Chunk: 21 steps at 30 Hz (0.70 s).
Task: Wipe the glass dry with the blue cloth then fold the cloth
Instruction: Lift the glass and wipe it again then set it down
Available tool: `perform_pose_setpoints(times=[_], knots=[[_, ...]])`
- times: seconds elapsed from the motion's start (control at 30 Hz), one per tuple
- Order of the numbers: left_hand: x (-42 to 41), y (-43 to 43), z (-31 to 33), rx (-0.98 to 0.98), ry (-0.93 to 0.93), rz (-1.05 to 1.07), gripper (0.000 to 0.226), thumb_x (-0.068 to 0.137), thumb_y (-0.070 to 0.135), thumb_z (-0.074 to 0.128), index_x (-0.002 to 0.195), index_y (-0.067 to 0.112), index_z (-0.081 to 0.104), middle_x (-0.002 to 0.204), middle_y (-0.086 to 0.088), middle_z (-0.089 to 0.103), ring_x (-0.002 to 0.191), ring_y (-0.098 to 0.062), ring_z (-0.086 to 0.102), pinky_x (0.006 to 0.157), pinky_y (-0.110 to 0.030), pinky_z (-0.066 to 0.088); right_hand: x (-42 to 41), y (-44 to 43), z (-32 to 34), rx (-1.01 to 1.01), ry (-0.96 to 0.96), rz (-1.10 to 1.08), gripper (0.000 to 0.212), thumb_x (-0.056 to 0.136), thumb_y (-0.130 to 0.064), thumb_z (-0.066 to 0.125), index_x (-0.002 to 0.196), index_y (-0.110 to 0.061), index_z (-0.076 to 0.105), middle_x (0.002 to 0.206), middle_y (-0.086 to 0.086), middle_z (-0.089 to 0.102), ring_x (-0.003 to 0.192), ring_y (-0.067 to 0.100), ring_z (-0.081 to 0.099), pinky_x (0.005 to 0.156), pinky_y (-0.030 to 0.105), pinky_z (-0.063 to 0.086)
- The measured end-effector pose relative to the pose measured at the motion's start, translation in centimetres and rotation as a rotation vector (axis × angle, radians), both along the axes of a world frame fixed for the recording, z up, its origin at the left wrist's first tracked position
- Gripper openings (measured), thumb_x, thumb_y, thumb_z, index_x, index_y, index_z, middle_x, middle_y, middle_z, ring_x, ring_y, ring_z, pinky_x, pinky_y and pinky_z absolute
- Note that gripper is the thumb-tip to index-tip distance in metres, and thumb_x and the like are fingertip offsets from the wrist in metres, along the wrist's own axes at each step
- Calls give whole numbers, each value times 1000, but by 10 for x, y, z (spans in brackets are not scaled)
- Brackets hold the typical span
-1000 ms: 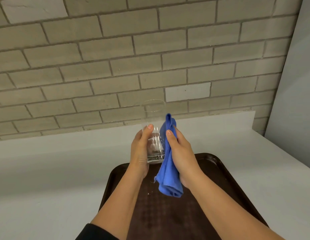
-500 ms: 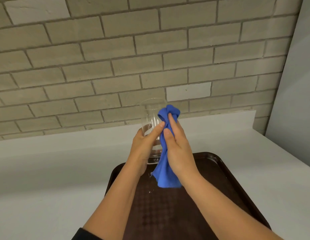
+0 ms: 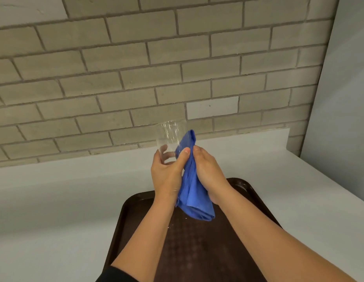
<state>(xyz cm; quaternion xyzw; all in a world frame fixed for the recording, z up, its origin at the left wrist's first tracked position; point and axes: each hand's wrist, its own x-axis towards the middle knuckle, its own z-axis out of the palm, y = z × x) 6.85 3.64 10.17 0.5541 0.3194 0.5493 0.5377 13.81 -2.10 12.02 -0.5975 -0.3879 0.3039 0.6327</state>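
A clear drinking glass [image 3: 170, 137] is held up in the air above the tray, tilted with its mouth away from me. My left hand [image 3: 167, 174] grips its lower part, hiding the base. My right hand [image 3: 207, 171] presses a bunched blue cloth [image 3: 192, 192] against the glass's right side. The cloth's top sticks up beside the glass and its loose end hangs down between my wrists.
A dark brown tray [image 3: 244, 186] lies on the white counter [image 3: 55, 200] under my forearms, with small water specks on it. A brick wall [image 3: 136, 78] rises behind the counter. A plain grey wall [image 3: 343, 98] closes the right side.
The glass has tilted further away and my left hand has turned around it. My right hand slid the cloth lower along the glass's side, so more of the cloth hangs below.
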Motion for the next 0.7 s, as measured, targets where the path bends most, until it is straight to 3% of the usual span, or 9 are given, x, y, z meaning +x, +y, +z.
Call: perform_pose_setpoints(times=[0.1,0.17,0.23,0.37,0.47,0.6,0.7], knots=[[2,5,-5,42,32,81,64,68,32,76,124,20,47,94,10,56,80,-11,59,61,-25,51,15,-10,-15,-236,-61,68,35,95,-32,33,102,-13,61,109,14,66,100,27,61,95,42,47],[1,12,-6,46,41,96,66,68,29,76,126,19,45,97,10,54,89,-14,58,72,-37,55,25,-22,-31,-305,92,88,33,94,-28,39,105,-7,62,109,17,66,98,27,62,91,38,48],[-2,15,-12,36,33,46,66,68,24,77,124,21,44,100,8,54,100,-20,58,80,-44,53,37,-32,-40,-242,322,2,34,94,-26,42,109,-1,59,105,18,65,88,23,61,82,34,50],[-11,12,-47,60,132,-13,68,63,21,80,119,28,42,108,8,56,103,-13,55,80,-22,47,67,-50,-35,-14,548,-108,36,95,-28,39,109,0,55,83,13,69,73,20,67,62,29,53],[-17,11,-74,-2,196,-34,77,60,23,82,125,25,42,118,3,55,108,-14,54,87,-26,48,82,-66,-24,120,588,-90,35,97,-30,33,91,-4,55,54,10,71,49,19,69,41,23,53],[-20,10,-95,-40,233,-63,82,57,22,84,126,24,40,120,5,55,108,-8,53,84,-23,46,94,-79,-18,220,586,-125,35,96,-34,34,92,-8,58,60,5,74,58,17,71,47,24,56],[-20,9,-104,-37,228,-92,73,53,22,85,111,35,42,114,8,55,106,-6,55,79,-19,45,99,-84,-17,241,571,-156,34,95,-35,36,91,-11,60,64,4,75,62,16,72,48,25,56]])
